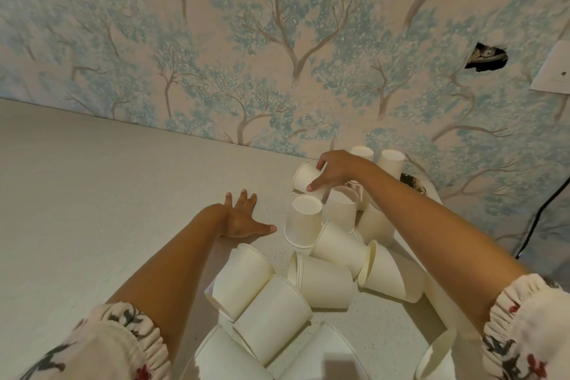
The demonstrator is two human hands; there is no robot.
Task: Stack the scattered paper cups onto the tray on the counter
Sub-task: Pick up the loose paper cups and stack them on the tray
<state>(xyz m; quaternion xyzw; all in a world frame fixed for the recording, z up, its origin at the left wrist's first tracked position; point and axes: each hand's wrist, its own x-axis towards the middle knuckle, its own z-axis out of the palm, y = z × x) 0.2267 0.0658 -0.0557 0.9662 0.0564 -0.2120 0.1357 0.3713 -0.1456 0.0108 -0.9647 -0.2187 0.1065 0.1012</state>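
Observation:
Several white paper cups lie scattered on the pale counter [92,194], most on their sides in a heap at the lower middle [271,311]. My right hand [334,171] is closed around one tilted cup [303,177] near the wall. Just below it another cup [302,222] stands upside down. Two cups [390,160] stand upside down behind my right wrist. My left hand [243,220] rests flat on the counter, fingers spread, left of the upside-down cup and holding nothing. I cannot make out a tray for certain.
A wall with blue tree-patterned wallpaper [277,55] rises right behind the counter. It has a dark hole [487,58] and a white plate [555,71] at the right. A black cable [536,219] runs down at the far right.

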